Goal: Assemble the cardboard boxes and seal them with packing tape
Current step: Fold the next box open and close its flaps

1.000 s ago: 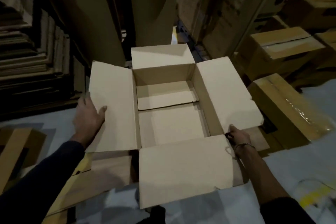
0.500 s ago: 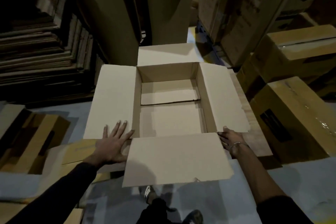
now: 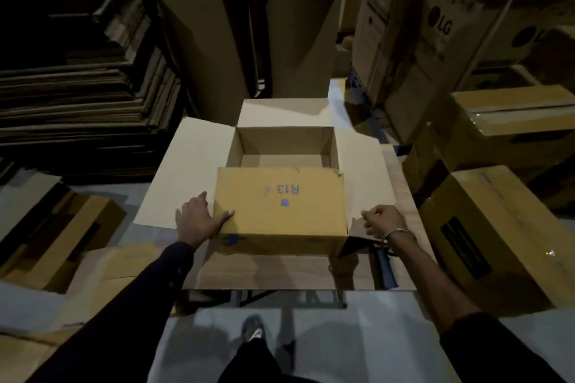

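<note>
**Near flap folded in as box takes shape**

In a dim storeroom walled with tall appliance cartons (image 3: 435, 40) behind the work and a stack of flattened cardboard (image 3: 81, 96) to its far left, an open cardboard box (image 3: 284, 146) stands on a wooden tabletop (image 3: 280, 270); it serves as the landmark here. Sealed boxes (image 3: 488, 236) sit just to the right of it. Half a second earlier the box's near flap hung outward toward the person; it now lies folded over the opening, its printed outer face marked "R13" turned up, covering the near half. The near flap (image 3: 280, 205) is the only one down: the left flap (image 3: 186, 183), right flap (image 3: 364, 177) and far flap (image 3: 283, 112) are still splayed outward. The left hand (image 3: 199, 221), fingers spread, rests at the left edge of the folded flap with its thumb pressed on the flap's top. The right hand (image 3: 384, 222) hovers at the box's near right corner, fingers curled in; whether it pinches the right flap's edge cannot be told. A dark object, possibly a tape dispenser (image 3: 384, 267), lies on the tabletop just in front of that corner. Judged from this, the far flap comes next, then the sides, before any tape goes on.
</note>
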Motion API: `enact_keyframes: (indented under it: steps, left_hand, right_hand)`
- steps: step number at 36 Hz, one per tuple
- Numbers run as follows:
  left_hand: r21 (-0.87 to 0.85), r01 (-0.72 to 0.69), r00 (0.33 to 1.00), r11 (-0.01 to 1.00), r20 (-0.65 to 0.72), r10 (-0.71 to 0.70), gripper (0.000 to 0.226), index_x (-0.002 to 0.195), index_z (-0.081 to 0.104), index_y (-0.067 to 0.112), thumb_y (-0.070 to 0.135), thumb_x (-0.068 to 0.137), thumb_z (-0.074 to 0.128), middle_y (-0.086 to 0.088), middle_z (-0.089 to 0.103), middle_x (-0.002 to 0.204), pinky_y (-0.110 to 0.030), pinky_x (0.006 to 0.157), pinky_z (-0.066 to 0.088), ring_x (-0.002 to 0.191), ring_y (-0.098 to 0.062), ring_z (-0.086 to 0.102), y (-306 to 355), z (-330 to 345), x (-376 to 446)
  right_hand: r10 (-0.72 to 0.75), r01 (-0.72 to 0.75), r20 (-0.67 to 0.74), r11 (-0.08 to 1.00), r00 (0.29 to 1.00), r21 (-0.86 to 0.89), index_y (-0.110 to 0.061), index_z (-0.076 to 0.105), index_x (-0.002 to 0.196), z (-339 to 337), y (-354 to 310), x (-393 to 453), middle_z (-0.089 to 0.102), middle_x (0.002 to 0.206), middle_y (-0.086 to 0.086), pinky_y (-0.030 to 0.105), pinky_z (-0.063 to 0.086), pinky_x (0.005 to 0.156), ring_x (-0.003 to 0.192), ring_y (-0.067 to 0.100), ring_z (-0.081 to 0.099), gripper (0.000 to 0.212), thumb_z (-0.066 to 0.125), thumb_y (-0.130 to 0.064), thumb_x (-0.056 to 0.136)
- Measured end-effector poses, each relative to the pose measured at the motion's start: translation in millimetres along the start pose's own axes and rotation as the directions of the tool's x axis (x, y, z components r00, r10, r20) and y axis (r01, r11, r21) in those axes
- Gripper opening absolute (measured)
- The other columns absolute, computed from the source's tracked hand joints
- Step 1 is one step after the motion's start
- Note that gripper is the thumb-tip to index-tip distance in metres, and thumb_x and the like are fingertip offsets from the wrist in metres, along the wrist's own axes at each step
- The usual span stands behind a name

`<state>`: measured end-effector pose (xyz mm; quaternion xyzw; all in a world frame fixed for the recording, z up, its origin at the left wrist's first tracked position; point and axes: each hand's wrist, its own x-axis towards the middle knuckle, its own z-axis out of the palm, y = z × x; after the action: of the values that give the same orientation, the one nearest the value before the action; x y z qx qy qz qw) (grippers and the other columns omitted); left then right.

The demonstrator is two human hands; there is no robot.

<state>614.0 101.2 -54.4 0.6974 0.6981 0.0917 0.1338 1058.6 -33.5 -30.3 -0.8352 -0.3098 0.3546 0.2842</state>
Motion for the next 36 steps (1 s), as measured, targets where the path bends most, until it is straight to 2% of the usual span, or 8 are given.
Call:
enact_keyframes:
  steps: [4, 9, 15, 22, 27, 30, 33, 36]
  left_hand:
    - [0.118, 0.052, 0.999, 0.992, 0.0, -0.053, 0.104, 0.147, 0.051, 0.013, 0.087, 0.075, 0.065, -0.019, 0.057, 0.136, -0.059, 0.106, 0.038, 0.128, -0.042, 0.05, 15, 5, 4]
    - [0.156, 0.051, 0.998, 0.987, -0.056, -0.042, 0.106, 0.142, 0.054, 0.011, 0.087, 0.07, 0.069, -0.023, 0.053, 0.135, -0.057, 0.103, 0.039, 0.125, -0.043, 0.047, 17, 5, 16]
    - [0.129, 0.09, 0.995, 0.988, 0.028, -0.094, 0.155, 0.167, 0.006, 0.024, 0.105, 0.047, 0.061, -0.031, -0.007, 0.17, -0.063, 0.124, -0.003, 0.159, -0.045, -0.009, 18, 1, 62]
    - [0.185, 0.128, 0.974, 0.974, 0.161, -0.158, 0.169, 0.166, -0.012, 0.027, 0.115, 0.034, 0.045, -0.029, -0.028, 0.166, -0.063, 0.118, -0.022, 0.154, -0.042, -0.031, 14, -5, 99]
    - [0.198, 0.174, 0.97, 0.965, 0.132, -0.202, 0.167, 0.166, -0.013, 0.029, 0.116, 0.034, 0.041, -0.027, -0.029, 0.167, -0.066, 0.12, -0.016, 0.155, -0.041, -0.029, 9, -12, 104]
    - [0.153, 0.21, 0.972, 0.966, 0.077, -0.223, 0.167, 0.167, 0.001, 0.025, 0.116, 0.033, 0.04, -0.034, -0.015, 0.167, -0.071, 0.12, -0.007, 0.157, -0.047, -0.017, 7, -9, 103]
    - [0.078, 0.26, 0.963, 0.962, 0.046, -0.264, 0.17, 0.167, 0.008, 0.021, 0.119, 0.029, 0.02, -0.04, -0.009, 0.165, -0.073, 0.119, -0.002, 0.156, -0.052, -0.011, 5, -12, 104]
    - [0.014, 0.313, 0.95, 0.95, -0.001, -0.313, 0.168, 0.167, 0.01, 0.02, 0.118, 0.031, 0.021, -0.046, -0.006, 0.162, -0.074, 0.119, -0.001, 0.155, -0.056, -0.008, 3, -13, 103]
  right_hand:
    - [-0.116, 0.116, 0.008, 0.99, 0.993, -0.083, -0.012, 0.074, 0.084, -3, -29, 6, 0.076, 0.07, 0.005, 0.033, 0.063, 0.061, 0.06, 0.019, 0.075, 0.022, 0.073, -0.031, 0.095]
    - [-0.198, 0.204, 0.05, 0.959, 0.979, -0.198, -0.017, 0.073, 0.088, 9, -55, 28, 0.076, 0.073, 0.002, 0.032, 0.062, 0.067, 0.065, 0.015, 0.074, 0.017, 0.07, -0.031, 0.096]
    - [-0.241, 0.272, 0.133, 0.906, 0.961, -0.325, -0.02, 0.077, 0.092, 31, -81, 87, 0.075, 0.085, 0.002, 0.04, 0.061, 0.08, 0.084, 0.022, 0.071, 0.013, 0.069, -0.029, 0.092]
    - [-0.225, 0.241, 0.086, 0.894, 0.971, -0.378, -0.023, 0.074, 0.092, 49, -137, 164, 0.077, 0.095, 0.006, 0.034, 0.055, 0.083, 0.094, 0.029, 0.071, 0.008, 0.07, -0.03, 0.09]
    - [-0.254, 0.272, 0.098, 0.88, 0.962, -0.39, -0.014, 0.07, 0.117, 64, -182, 219, 0.073, 0.116, 0.015, 0.036, 0.051, 0.085, 0.109, 0.038, 0.067, 0.034, 0.072, -0.032, 0.089]
    - [-0.195, 0.217, 0.098, 0.925, 0.976, -0.311, -0.011, 0.06, 0.134, 74, -202, 267, 0.068, 0.127, 0.017, 0.037, 0.054, 0.091, 0.114, 0.036, 0.065, 0.061, 0.08, -0.038, 0.083]
    - [-0.052, 0.051, 0.097, 0.999, 0.994, 0.015, -0.012, 0.045, 0.15, 83, -217, 316, 0.056, 0.146, 0.017, 0.044, 0.052, 0.106, 0.125, 0.034, 0.06, 0.087, 0.088, -0.033, 0.076]
    - [0.038, -0.066, 0.121, 0.97, 0.992, 0.236, -0.01, 0.039, 0.155, 83, -246, 329, 0.052, 0.142, 0.013, 0.039, 0.048, 0.102, 0.127, 0.03, 0.055, 0.089, 0.087, -0.025, 0.082]
